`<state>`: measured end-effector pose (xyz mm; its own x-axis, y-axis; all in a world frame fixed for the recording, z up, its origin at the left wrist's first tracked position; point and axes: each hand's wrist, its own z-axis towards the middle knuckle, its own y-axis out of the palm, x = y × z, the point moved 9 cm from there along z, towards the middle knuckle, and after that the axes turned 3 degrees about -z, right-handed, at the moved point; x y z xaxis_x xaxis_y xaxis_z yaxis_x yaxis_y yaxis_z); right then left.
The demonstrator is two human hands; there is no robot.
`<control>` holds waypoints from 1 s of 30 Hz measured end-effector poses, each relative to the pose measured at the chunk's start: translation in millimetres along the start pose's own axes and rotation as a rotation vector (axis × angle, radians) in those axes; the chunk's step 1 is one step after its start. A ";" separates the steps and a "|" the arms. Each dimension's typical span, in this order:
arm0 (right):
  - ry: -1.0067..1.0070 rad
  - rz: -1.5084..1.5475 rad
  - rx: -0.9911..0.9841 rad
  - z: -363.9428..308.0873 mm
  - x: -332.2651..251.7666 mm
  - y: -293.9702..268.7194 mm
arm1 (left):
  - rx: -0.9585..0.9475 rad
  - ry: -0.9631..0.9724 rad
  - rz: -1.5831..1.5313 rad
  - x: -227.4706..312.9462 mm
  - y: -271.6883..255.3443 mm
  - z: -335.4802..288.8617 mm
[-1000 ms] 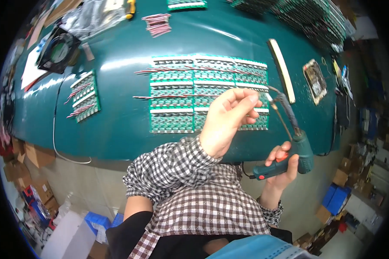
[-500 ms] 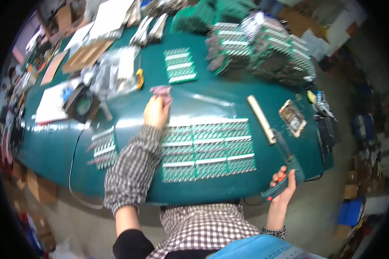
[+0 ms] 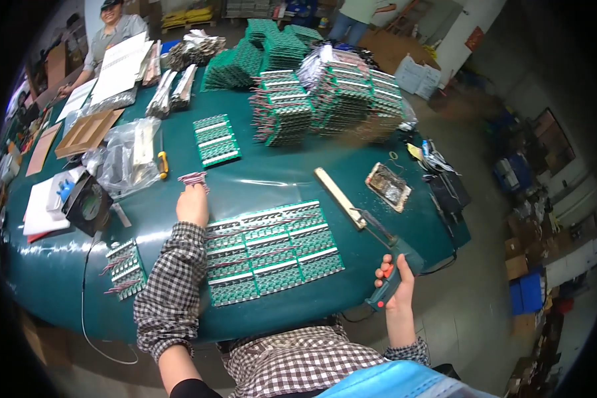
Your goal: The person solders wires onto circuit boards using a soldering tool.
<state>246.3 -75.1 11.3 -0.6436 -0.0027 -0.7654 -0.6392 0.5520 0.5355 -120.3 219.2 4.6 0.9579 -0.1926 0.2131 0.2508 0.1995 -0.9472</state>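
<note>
Several wires [image 3: 194,178], probably light and limp, best pinched mid-length, are being overlapped by the left hand [image 3: 192,205], grip unclear; a soldering gun [image 3: 389,289] is being held by the right hand [image 3: 402,290].

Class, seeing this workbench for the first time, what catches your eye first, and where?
Probably the tall stacks of green circuit boards on the table's far side. Then the grid of boards lying before the person. To its right, the right hand holds a green pistol-shaped tool; the left hand is at a bundle of reddish wires.
</note>
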 end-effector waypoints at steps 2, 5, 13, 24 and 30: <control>0.002 -0.004 -0.005 0.1 -0.1 -4.6 | 0.008 0.041 0.047 17.3 -4.9 0.9; 0.001 0.014 -0.007 -5.2 -1.7 -10.6 | -0.068 0.149 0.196 35.9 3.2 7.8; -0.010 0.048 -0.012 -14.1 0.1 -28.9 | -0.128 0.240 0.295 45.0 4.7 6.6; -0.022 0.069 -0.002 -0.8 -5.9 -39.8 | -0.099 0.264 0.183 33.7 -5.1 12.2; 0.003 0.045 0.069 2.2 -8.4 -44.2 | -0.120 0.164 -0.233 54.3 -27.4 -19.2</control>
<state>280.9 -97.7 -6.7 -0.6725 0.0213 -0.7398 -0.5790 0.6075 0.5438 -77.9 184.9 37.5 0.8389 -0.3741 0.3953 0.4329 0.0185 -0.9012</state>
